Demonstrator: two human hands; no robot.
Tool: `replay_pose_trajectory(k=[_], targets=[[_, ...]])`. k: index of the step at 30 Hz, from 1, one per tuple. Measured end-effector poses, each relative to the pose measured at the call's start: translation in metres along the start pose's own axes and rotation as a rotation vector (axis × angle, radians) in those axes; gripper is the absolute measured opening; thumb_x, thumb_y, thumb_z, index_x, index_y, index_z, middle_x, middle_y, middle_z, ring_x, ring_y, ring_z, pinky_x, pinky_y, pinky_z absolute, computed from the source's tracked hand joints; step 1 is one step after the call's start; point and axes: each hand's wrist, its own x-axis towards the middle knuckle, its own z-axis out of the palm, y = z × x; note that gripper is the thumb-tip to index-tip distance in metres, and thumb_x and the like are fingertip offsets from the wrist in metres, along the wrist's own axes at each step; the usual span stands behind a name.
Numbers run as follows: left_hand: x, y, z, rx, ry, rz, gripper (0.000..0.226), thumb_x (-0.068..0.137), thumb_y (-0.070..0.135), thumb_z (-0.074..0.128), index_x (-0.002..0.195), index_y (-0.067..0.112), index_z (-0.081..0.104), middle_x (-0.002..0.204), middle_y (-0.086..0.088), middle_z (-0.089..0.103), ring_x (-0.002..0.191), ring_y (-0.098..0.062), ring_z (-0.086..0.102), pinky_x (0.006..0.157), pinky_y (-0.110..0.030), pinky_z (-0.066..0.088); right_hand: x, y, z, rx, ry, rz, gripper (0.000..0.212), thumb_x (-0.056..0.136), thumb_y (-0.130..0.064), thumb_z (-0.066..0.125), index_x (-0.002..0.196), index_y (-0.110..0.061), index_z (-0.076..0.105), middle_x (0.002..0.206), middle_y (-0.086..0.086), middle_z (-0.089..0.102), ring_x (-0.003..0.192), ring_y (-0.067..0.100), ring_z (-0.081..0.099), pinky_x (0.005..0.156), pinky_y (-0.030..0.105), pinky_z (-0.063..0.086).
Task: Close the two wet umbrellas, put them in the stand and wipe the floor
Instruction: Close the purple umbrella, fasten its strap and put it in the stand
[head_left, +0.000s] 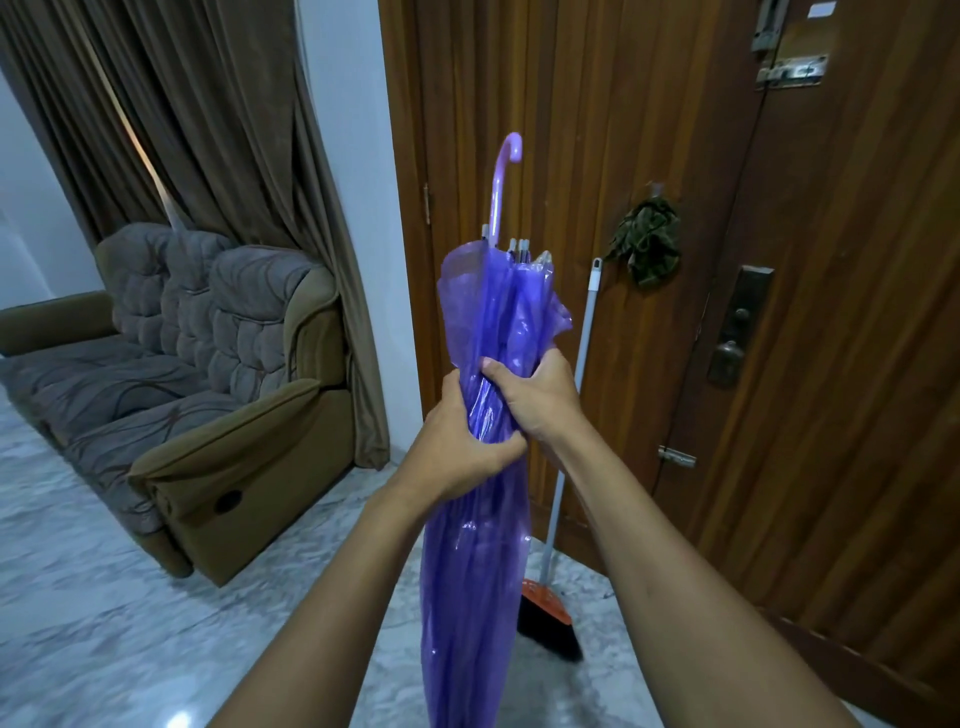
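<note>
A purple see-through umbrella (483, 561) is folded shut and held upright in front of me, its curved lilac handle (503, 176) pointing up and its tip out of view below. My left hand (457, 441) grips the gathered canopy from the left. Just above it, my right hand (540, 400) grips the canopy from the right, fingers curled round the plastic. A crumpled green cloth (649, 244) hangs on a hook on the wooden door. No second umbrella and no stand are in view.
A broom (556, 519) with an orange head leans against the wooden door (779, 364) right behind the umbrella. A brown recliner sofa (197, 395) and curtains (208, 114) fill the left. The marble floor (130, 623) spreads below.
</note>
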Motion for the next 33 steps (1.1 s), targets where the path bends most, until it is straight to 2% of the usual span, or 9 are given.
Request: replay_pose_trajectory(k=[2,6,9,14,19,21,24,29,33], targets=[[0.007,-0.001,-0.003,-0.002,0.02,0.012,0.078,0.066,0.034,0.082,0.133,0.023,0.043,0.117,0.005,0.064,0.102,-0.01,0.066,0.083,-0.028,0.058,0.0,-0.003,0.002,-0.057,-0.018,-0.047,0.045,0.082,-0.023,0.079,0.12,-0.01,0.058,0.112,0.004,0.07,0.097,0.018,0.069,0.087,0.035,0.058],[0.012,0.002,-0.006,0.009,0.131,0.006,0.029,0.081,0.008,0.067,0.108,0.016,0.06,0.085,0.005,0.068,0.071,-0.001,0.066,0.061,-0.011,0.049,0.004,-0.012,-0.003,0.137,-0.223,0.028,0.034,0.091,-0.021,0.069,0.121,-0.008,0.06,0.106,0.004,0.072,0.087,0.012,0.072,0.075,0.026,0.058],[0.015,0.001,-0.013,-0.073,0.153,-0.023,0.011,0.084,0.008,0.059,0.084,0.019,0.06,0.073,0.004,0.062,0.063,-0.01,0.059,0.062,-0.022,0.048,0.004,-0.015,-0.009,0.184,-0.347,0.05,0.031,0.095,-0.02,0.064,0.123,-0.009,0.059,0.107,0.002,0.071,0.092,0.01,0.07,0.084,0.027,0.058],[0.014,0.008,-0.015,-0.221,0.059,-0.093,0.014,0.082,0.002,0.053,0.082,0.015,0.058,0.072,-0.004,0.059,0.059,-0.011,0.058,0.054,-0.021,0.048,0.003,-0.008,-0.003,0.056,-0.194,-0.134,0.03,0.085,-0.016,0.076,0.11,-0.002,0.069,0.11,0.013,0.071,0.103,0.02,0.067,0.098,0.041,0.054],[0.014,0.002,-0.023,-0.308,-0.074,-0.093,0.036,0.077,0.021,0.069,0.112,0.015,0.063,0.095,-0.006,0.071,0.083,-0.018,0.07,0.071,-0.027,0.056,0.0,-0.009,-0.001,0.062,-0.193,-0.142,0.019,0.084,-0.013,0.077,0.101,-0.01,0.067,0.097,-0.003,0.068,0.091,0.006,0.066,0.086,0.023,0.057],[0.015,0.001,-0.025,-0.261,-0.052,-0.116,0.039,0.078,0.018,0.078,0.115,0.019,0.065,0.101,-0.005,0.074,0.087,-0.018,0.073,0.076,-0.029,0.058,-0.001,-0.01,0.0,0.054,-0.194,-0.117,0.024,0.085,-0.016,0.077,0.105,-0.008,0.067,0.103,-0.001,0.068,0.096,0.008,0.066,0.09,0.028,0.057],[0.016,0.0,-0.026,-0.257,0.065,-0.219,0.019,0.082,0.009,0.07,0.099,0.017,0.067,0.086,-0.006,0.073,0.074,-0.019,0.07,0.07,-0.03,0.054,-0.002,-0.017,-0.001,-0.012,-0.244,-0.112,0.038,0.088,-0.022,0.074,0.119,-0.002,0.066,0.108,0.0,0.068,0.102,0.01,0.065,0.095,0.032,0.055],[0.014,0.003,-0.032,-0.465,0.116,-0.351,0.019,0.057,0.016,0.059,0.073,0.006,0.06,0.065,-0.016,0.056,0.059,-0.028,0.054,0.061,-0.033,0.045,-0.004,-0.015,0.001,0.062,-0.2,-0.108,0.023,0.095,-0.02,0.065,0.103,-0.001,0.074,0.092,0.014,0.073,0.074,0.011,0.064,0.058,0.022,0.055],[0.008,0.004,-0.035,-0.691,0.061,-0.436,0.011,0.071,0.014,0.051,0.065,0.005,0.048,0.055,-0.009,0.045,0.045,-0.023,0.049,0.045,-0.024,0.043,-0.003,-0.006,0.002,-0.052,-0.121,-0.074,0.025,0.098,-0.027,0.06,0.093,-0.006,0.072,0.069,0.003,0.065,0.052,0.01,0.051,0.054,0.023,0.041]])
